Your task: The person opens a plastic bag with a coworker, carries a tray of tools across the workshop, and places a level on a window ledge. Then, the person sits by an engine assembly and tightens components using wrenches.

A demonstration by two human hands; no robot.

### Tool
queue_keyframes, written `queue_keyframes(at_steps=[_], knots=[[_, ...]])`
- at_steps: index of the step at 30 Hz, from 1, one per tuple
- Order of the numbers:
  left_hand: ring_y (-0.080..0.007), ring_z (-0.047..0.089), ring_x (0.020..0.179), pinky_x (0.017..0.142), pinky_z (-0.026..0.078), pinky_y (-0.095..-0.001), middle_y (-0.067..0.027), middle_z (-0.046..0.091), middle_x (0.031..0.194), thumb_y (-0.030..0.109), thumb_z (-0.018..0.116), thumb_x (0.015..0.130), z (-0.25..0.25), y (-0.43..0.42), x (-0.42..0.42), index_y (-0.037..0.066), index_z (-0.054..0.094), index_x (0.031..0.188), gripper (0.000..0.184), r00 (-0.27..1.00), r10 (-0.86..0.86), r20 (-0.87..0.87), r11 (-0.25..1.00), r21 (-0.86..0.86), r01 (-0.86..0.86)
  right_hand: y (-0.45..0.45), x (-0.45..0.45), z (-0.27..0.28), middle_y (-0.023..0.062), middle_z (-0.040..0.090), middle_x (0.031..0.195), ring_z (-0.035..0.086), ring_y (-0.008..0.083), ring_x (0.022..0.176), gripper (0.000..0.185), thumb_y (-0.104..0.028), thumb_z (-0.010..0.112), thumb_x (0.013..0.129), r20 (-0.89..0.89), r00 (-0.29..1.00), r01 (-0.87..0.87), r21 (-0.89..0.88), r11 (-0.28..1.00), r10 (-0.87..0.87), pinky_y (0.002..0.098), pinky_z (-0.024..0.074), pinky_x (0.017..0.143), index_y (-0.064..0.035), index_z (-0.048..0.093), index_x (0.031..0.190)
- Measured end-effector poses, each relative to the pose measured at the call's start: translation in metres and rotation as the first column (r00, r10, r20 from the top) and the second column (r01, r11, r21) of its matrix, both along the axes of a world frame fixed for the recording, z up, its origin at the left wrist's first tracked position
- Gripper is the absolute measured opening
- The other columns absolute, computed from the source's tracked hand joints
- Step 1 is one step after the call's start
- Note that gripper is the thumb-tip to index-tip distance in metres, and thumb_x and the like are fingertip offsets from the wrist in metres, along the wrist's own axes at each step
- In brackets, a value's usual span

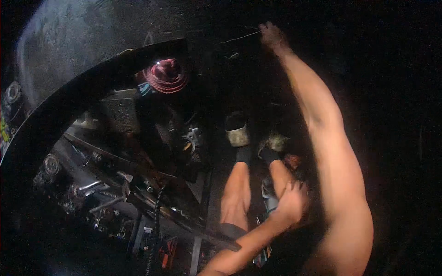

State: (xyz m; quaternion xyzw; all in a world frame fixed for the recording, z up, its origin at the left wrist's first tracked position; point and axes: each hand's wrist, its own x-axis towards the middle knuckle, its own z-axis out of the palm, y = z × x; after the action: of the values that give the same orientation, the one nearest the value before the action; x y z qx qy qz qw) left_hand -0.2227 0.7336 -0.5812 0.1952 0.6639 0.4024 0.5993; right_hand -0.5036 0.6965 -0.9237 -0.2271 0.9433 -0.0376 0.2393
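Observation:
My right arm stretches far forward, and at its end my right hand (273, 39) is closed on a thin, pale wire-like rod (241, 37). The rod points left from the fingers over the dark floor. Closer to me, my left hand (293, 202) hovers near my lower leg, with its fingers bent and smeared by motion. I cannot make out anything in it. Beside it lies a grey and white object with teal parts (270, 202), whose kind I cannot tell.
My feet in sandals (238, 137) rest on the dark floor. At the left, a large curved black rim (69, 99) stands before metal machine parts (96, 188). A coiled pink-red bundle (166, 77) lies beyond it. A black corrugated hose (155, 225) and a red object (168, 252) are lower down.

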Motion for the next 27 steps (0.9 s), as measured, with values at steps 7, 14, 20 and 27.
queue_keyframes(at_steps=[7, 14, 20, 27], knots=[[-0.0329, 0.05, 0.108, 0.089, 0.041, -0.0444, -0.0188, 0.056, 0.115, 0.021, 0.059, 0.084, -0.004, 0.015, 0.031, 0.003, 0.064, 0.113, 0.035, 0.953, 0.288, -0.094, 0.949, -0.103, -0.297, 0.002, 0.02, -0.004, 0.0163, 0.058, 0.117, 0.059, 0.0344, 0.112, 0.033, -0.01, 0.041, 0.095, 0.108, 0.991, 0.072, 0.088, 0.994, -0.081, 0.0474, 0.0503, 0.091, -0.0067, 0.056, 0.125], [-0.0331, 0.054, 0.101, 0.085, 0.044, -0.048, -0.0147, 0.056, 0.105, 0.022, 0.07, 0.078, -0.001, 0.011, 0.023, 0.005, 0.062, 0.109, 0.036, 0.837, 0.504, -0.215, 0.842, -0.095, -0.531, 0.044, 0.114, 0.068, 0.0257, 0.057, 0.128, 0.055, 0.0382, 0.12, 0.047, -0.022, 0.063, 0.091, 0.424, 0.905, 0.081, -0.258, 0.963, 0.037, 0.0422, 0.0447, 0.101, 0.0021, 0.052, 0.13], [-0.0336, 0.057, 0.101, 0.085, 0.046, -0.0467, -0.0151, 0.06, 0.104, 0.025, 0.071, 0.078, 0.001, 0.016, 0.026, 0.006, 0.064, 0.106, 0.034, 0.868, 0.43, -0.249, 0.879, -0.104, -0.465, 0.055, 0.162, 0.207, 0.0137, 0.06, 0.088, 0.06, 0.0225, 0.081, 0.023, -0.016, 0.059, 0.093, 0.54, 0.836, 0.328, -0.627, 0.707, 0.091, 0.0332, 0.0473, 0.075, 0.0023, 0.058, 0.107], [-0.0355, 0.052, 0.119, 0.093, 0.043, -0.0497, -0.0184, 0.055, 0.128, 0.027, 0.063, 0.082, -0.015, 0.025, 0.051, 0.009, 0.059, 0.125, 0.047, 0.86, 0.447, -0.248, 0.877, -0.071, -0.476, -0.05, 0.145, 0.341, 0.0093, 0.058, 0.078, 0.056, 0.0241, 0.064, 0.027, 0.002, 0.067, 0.076, 0.131, 0.924, 0.044, -0.97, 0.24, 0.36, 0.0351, 0.046, 0.056, -0.0031, 0.062, 0.102]])
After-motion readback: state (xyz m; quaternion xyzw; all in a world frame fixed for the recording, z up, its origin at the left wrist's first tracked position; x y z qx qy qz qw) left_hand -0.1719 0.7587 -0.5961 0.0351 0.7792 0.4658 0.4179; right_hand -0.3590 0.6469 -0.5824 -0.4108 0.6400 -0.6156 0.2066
